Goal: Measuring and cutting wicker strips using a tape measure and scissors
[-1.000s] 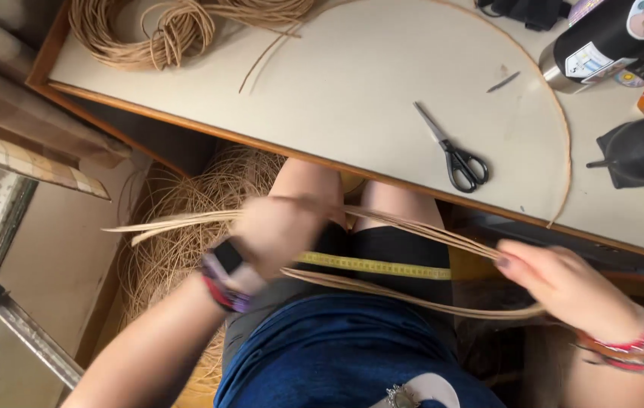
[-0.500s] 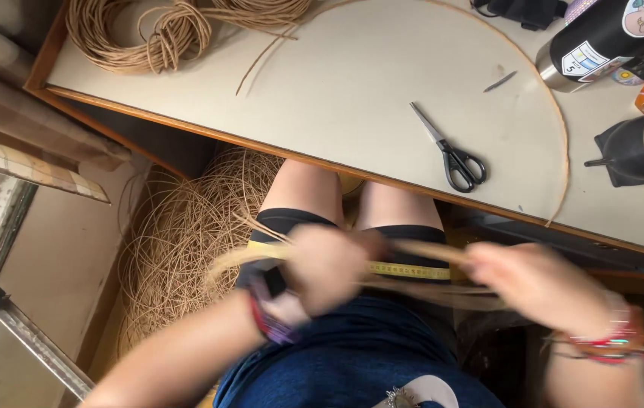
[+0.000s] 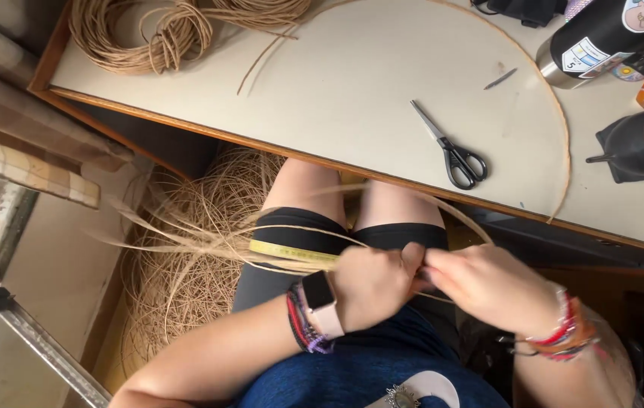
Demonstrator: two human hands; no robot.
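Over the lap, left hand (image 3: 371,283) and right hand (image 3: 481,287) meet, fingers pinched on thin rattan strands (image 3: 208,238) beside a yellow tape measure (image 3: 292,253); light, springy, probably brittle; best gripped near the bundled ends

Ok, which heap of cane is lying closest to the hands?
The loose tangled cane pile on the floor by the knees, left of the left hand. The two coiled bundles lie on the far tabletop.

pale reed strands (image 3: 208,234) across lap
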